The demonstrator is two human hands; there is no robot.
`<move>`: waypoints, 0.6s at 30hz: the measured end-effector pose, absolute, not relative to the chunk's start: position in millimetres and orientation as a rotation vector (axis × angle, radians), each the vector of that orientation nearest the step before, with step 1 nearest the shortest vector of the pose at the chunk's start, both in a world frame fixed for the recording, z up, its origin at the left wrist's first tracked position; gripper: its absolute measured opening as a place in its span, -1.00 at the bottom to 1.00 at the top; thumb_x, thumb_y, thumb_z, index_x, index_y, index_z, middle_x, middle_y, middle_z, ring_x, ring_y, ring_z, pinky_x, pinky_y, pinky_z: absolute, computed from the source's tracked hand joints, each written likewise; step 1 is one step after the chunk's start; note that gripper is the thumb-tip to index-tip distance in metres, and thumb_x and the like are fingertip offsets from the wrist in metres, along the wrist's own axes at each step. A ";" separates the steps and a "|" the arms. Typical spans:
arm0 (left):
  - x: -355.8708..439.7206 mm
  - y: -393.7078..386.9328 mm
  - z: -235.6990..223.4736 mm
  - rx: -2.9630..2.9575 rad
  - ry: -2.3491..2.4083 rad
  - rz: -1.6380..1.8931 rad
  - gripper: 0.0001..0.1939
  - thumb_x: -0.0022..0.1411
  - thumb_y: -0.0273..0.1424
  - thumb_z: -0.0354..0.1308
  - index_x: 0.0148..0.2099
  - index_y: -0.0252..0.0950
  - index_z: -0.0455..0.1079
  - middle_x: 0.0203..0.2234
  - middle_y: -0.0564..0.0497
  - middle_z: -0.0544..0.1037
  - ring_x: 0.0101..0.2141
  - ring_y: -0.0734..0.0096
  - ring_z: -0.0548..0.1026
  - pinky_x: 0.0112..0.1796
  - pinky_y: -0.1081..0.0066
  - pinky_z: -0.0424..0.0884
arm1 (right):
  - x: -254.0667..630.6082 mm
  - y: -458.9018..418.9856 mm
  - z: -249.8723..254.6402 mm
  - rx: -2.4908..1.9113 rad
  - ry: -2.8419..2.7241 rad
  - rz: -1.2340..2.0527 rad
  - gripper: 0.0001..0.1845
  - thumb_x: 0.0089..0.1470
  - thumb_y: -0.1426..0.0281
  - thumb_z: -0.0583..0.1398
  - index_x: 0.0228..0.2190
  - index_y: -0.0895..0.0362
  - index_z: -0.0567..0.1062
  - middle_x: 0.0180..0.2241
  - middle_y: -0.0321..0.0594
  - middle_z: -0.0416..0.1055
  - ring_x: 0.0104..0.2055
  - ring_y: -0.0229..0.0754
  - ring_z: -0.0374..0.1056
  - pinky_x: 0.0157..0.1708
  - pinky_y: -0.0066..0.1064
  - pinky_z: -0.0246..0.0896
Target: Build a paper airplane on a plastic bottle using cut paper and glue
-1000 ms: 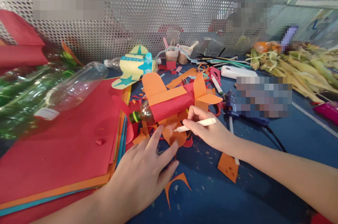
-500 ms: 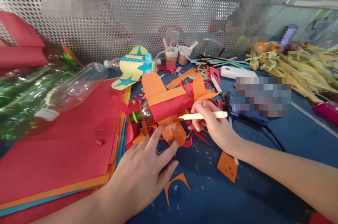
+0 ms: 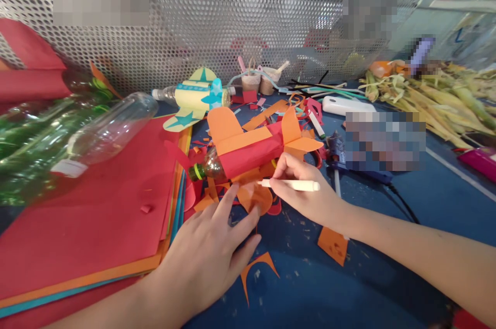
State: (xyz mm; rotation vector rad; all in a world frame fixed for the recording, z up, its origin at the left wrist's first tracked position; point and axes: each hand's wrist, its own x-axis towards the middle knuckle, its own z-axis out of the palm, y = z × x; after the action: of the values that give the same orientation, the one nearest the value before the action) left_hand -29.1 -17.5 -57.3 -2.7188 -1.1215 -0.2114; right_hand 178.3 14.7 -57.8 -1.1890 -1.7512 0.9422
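Note:
A green plastic bottle lies on its side, wrapped in red paper with orange paper wings and tail fins. My left hand is open, its fingers spread, the tips pressing on the near orange wing. In my right hand a slim white marker pen is pinched, its tip at the upper part of that wing. Any mark under the tip is too small to make out. Paper scraps in orange and red lie beneath and around the bottle.
Left lies a stack of coloured paper with a clear bottle on it, green bottles beside. A yellow bottle plane lies behind, near a perforated metal panel. A glue gun with a cable and corn husks occupy the right.
My right hand has turned and moved slightly down, bringing the marker's tip left and down onto the orange wing. My left hand has stayed in place.

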 end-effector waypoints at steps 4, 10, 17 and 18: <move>-29.8 -18.0 -58.1 -2.726 -1.126 -0.213 -0.65 0.32 -0.28 -0.11 0.05 -0.13 0.40 0.00 -0.35 0.40 -0.33 0.05 0.58 -0.43 0.12 0.53 | 178.0 15.8 -58.8 -1.210 -1.766 0.904 -0.78 0.07 0.44 0.15 -0.50 0.08 0.18 -0.63 -0.51 0.13 -0.62 -0.39 0.07 -0.64 -0.54 -0.03; -29.3 -17.5 -58.0 -2.715 -1.123 -0.211 -0.64 0.33 -0.27 -0.13 0.05 -0.11 0.39 0.00 -0.33 0.41 -0.34 0.06 0.58 -0.43 0.12 0.53 | 177.7 17.1 -57.5 -1.221 -1.792 0.883 -0.78 0.06 0.46 0.14 -0.51 0.08 0.16 -0.64 -0.51 0.11 -0.62 -0.39 0.05 -0.63 -0.52 -0.05; -30.1 -19.3 -55.5 -2.719 -1.146 -0.171 -0.64 0.32 -0.27 -0.11 0.07 -0.09 0.38 0.01 -0.30 0.40 -0.34 0.08 0.57 -0.43 0.12 0.53 | 177.2 17.5 -56.6 -1.206 -1.777 0.888 -0.78 0.06 0.46 0.13 -0.52 0.07 0.16 -0.64 -0.50 0.13 -0.63 -0.39 0.06 -0.62 -0.50 -0.06; -30.1 -19.5 -55.2 -2.722 -1.149 -0.170 -0.64 0.32 -0.27 -0.11 0.07 -0.10 0.38 0.01 -0.30 0.40 -0.33 0.07 0.57 -0.43 0.12 0.53 | 177.0 17.6 -56.9 -1.209 -1.778 0.889 -0.78 0.06 0.46 0.13 -0.52 0.07 0.16 -0.63 -0.50 0.13 -0.62 -0.38 0.06 -0.62 -0.50 -0.06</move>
State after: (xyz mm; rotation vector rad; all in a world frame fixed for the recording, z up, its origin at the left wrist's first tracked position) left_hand -30.1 -19.5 -55.2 -2.7215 -1.1492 -0.1702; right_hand 177.0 17.6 -56.9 -1.2094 -1.7781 0.8892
